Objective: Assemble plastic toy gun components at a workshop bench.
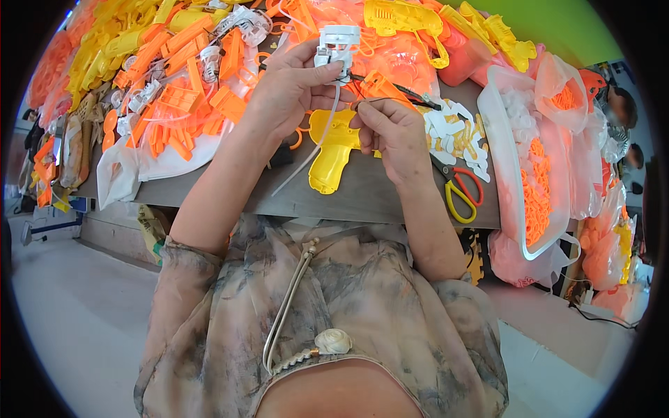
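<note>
Above the table, my left hand (296, 87) grips a white plastic mechanism (339, 42) with a round top. A pale thin tube (308, 161) hangs from it toward the table's front edge. Just to its right, my right hand (396, 136) is closed in a pinch on a thin dark wire (369, 101) beside the mechanism; the fingertips partly hide it. Under both hands lies a yellow plastic shell half (327, 161), its hollow side up. Red-and-yellow-handled pliers (461, 195) rest on the table right of my right hand.
Orange plastic parts (182, 97) are heaped at left, yellow shells (404, 19) at the back. Small white and amber pieces (456, 136) lie near the pliers. A translucent bin (512, 174) with orange links overhangs the front edge at right. Plastic bags (519, 261) hang below.
</note>
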### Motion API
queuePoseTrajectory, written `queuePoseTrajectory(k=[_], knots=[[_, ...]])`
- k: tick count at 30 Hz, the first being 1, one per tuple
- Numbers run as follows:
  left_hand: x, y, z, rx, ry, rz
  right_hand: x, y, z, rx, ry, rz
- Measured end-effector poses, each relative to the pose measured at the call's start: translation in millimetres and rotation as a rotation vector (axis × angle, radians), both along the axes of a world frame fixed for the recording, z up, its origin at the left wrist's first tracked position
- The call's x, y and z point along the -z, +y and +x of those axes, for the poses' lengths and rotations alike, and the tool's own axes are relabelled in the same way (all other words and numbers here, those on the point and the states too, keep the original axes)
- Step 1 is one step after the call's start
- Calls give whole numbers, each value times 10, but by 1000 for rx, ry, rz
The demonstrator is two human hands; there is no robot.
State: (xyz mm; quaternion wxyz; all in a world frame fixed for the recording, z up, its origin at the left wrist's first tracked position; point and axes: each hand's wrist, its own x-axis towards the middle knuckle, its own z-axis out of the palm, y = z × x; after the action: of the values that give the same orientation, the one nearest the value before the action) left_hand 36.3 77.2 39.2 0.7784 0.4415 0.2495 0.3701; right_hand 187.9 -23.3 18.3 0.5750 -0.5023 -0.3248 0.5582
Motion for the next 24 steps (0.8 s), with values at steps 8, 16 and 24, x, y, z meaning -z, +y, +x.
queuePoseTrajectory(k=[8, 16, 24], knots=[[-25, -76, 85, 94, 132, 79, -62, -52, 186, 80, -753, 162], [150, -182, 84, 143, 222, 248, 50, -225, 160, -41, -547, -72], [483, -604, 57, -93, 250, 224, 289, -318, -16, 223, -373, -114]])
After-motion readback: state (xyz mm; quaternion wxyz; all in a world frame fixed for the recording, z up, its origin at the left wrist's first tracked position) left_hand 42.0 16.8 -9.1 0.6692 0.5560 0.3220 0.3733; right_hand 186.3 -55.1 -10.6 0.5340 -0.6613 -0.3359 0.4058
